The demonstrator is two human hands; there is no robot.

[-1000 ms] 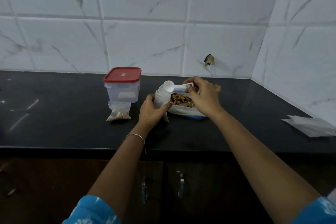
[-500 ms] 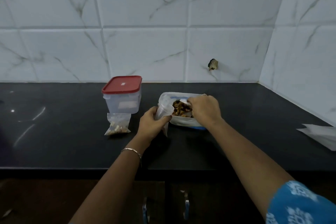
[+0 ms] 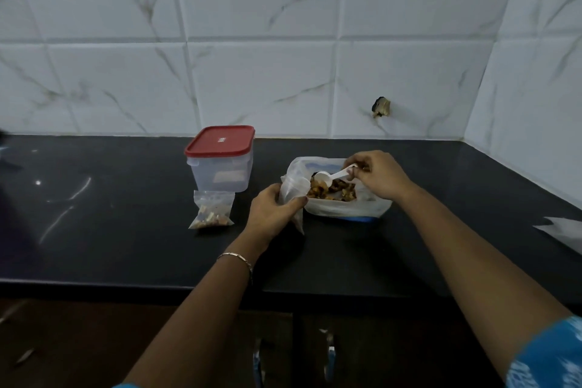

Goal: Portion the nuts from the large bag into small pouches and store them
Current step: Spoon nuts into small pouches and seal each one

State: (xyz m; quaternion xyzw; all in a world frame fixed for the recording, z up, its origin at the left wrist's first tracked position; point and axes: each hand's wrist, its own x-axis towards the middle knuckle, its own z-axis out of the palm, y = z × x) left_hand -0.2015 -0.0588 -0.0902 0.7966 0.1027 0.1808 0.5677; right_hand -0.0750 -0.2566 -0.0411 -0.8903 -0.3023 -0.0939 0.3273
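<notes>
Pinching white plastic scoop [image 3: 333,176] over nuts in large clear plastic bag [image 3: 346,209]: right hand [image 3: 379,176]. Left hand [image 3: 273,210] grips small clear pouch [image 3: 293,195], just left of bag. Filled pouch [image 3: 212,209] near red-lidded container [image 3: 221,158].

left hand [image 3: 271,209]: grips pouch [image 3: 293,195] | right hand [image 3: 376,176]: pinches spoon [image 3: 333,176]

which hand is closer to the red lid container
Left. The left hand grips the small pouch just right of the container; the right hand holds the spoon over the large bag, farther right.
</notes>
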